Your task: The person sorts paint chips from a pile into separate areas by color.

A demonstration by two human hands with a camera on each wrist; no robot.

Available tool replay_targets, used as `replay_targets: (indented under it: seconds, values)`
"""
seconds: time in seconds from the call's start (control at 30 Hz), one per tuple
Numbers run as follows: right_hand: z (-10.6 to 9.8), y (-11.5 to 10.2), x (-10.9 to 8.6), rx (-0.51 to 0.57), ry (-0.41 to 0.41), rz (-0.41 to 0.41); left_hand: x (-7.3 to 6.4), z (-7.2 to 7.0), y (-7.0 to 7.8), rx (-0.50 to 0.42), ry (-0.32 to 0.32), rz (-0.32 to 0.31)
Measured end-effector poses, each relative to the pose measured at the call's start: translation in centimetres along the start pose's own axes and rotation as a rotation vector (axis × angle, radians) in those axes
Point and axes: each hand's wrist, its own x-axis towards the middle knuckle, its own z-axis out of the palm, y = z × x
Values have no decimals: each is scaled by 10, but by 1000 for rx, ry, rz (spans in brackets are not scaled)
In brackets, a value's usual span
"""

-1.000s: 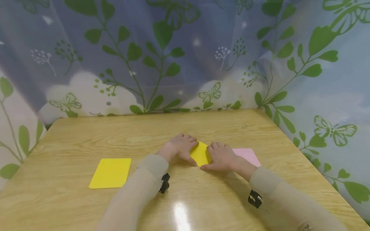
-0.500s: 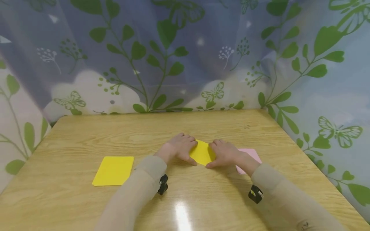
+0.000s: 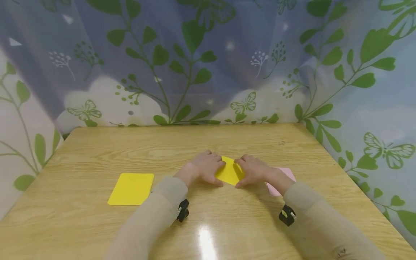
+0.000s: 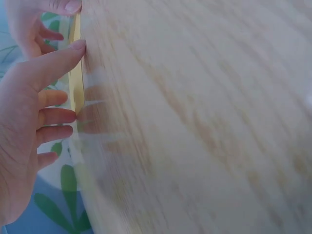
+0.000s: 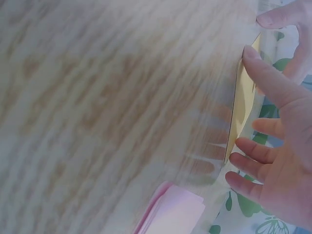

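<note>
A yellow square paper sheet [image 3: 228, 171] lies between my two hands near the middle of the table. My left hand [image 3: 208, 168] grips it from the left, thumb at the near edge and fingertips at the far edge. On the other side, my right hand [image 3: 255, 169] holds its right part in the same way, thumb close to the near corner. In the right wrist view the sheet [image 5: 242, 105] is slightly bowed, and its shaded end shows beside the right fingers. The palms hide both its sides.
A stack of yellow squares [image 3: 131, 189] lies on the left of the wooden table [image 3: 214, 224]. Pink squares [image 3: 286, 173] sit to the right, partly under the right forearm; the right wrist view shows layered pink sheets [image 5: 170, 212]. A printed curtain [image 3: 211, 72] stands behind the table.
The hands have moved slightly apart, the thumbs now farther from each other, and more of the yellow sheet shows between them. The head view has shifted a little; the stacks have stayed put.
</note>
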Motion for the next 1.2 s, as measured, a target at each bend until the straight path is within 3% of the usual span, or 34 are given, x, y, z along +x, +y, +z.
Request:
replay_targets:
  seconds: [0.3, 0.53, 0.83, 1.2]
  values:
    - [3, -4, 1, 42, -4, 20, -3, 3, 3, -20, -26, -19]
    - [1, -4, 2, 78, -15, 33, -4, 3, 3, -20, -11, -4]
    - [-2, -3, 4, 123, -55, -12, -7, 2, 3, -84, 4, -17]
    - [-1, 0, 4, 134, -38, -66, -6, 5, 2, -145, -17, -43]
